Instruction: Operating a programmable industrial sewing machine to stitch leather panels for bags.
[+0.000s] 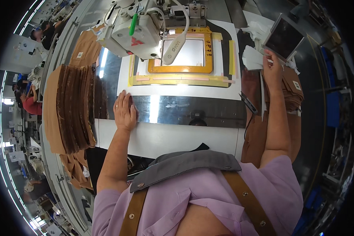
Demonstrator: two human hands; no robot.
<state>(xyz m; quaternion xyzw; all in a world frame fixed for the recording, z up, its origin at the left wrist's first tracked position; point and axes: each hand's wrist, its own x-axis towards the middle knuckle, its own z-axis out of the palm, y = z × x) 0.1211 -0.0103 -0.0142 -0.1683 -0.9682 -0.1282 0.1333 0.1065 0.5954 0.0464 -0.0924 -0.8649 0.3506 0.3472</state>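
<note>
on the steel table (192, 108), left hand (124, 112) rests flat (right hand (272, 69) at screen (284, 37)).

Fabric stack (72, 108) left of table (177, 137), sewing machine (139, 31) behind — touchscreen (284, 38) right, above fabric pile (293, 92).

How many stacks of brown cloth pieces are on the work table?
2. One stack of brown cloth lies left of the left hand; the other stack lies under the right hand. More may be hidden.
</note>
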